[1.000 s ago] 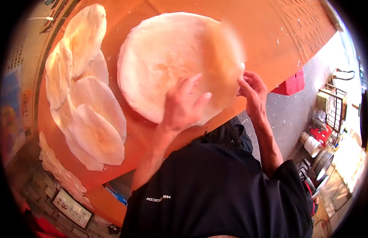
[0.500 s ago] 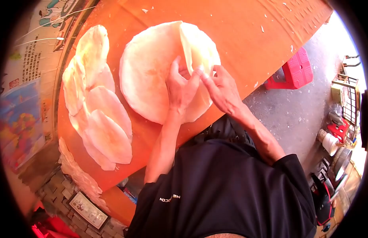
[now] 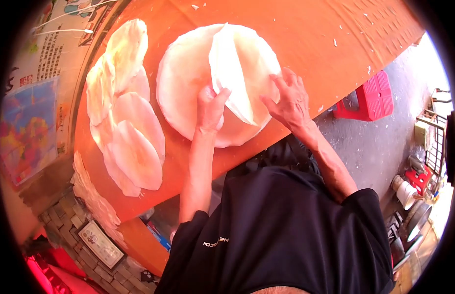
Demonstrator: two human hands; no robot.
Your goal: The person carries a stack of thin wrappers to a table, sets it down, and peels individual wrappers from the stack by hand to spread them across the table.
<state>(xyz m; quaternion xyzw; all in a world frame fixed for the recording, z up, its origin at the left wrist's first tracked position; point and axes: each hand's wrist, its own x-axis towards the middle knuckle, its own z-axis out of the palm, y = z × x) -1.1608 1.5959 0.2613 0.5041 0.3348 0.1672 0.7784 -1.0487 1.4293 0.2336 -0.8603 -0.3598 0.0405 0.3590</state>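
A large round stack of pale flat dough sheets [image 3: 183, 73] lies on the orange table [image 3: 306, 44]. Its top sheet is partly lifted, and the raised flap [image 3: 230, 73] stands across the middle of the round. My left hand [image 3: 210, 107] is closed on the flap's left edge, thumb against fingers. At the right rim of the stack, my right hand [image 3: 287, 98] has its fingers spread and holds nothing. Several thinner oval dough sheets [image 3: 134, 152] overlap one another on the table left of the stack.
More dough pieces [image 3: 97, 196] lie along the table's lower left edge. A red stool [image 3: 372, 98] stands on the floor to the right, with a white bucket [image 3: 405, 191] and pans [image 3: 418, 220] further down. A printed wall poster [image 3: 29, 127] is at the left.
The flap of the top sheet has come further over to the left with my left hand. My right hand has let go of it, moved right and opened.
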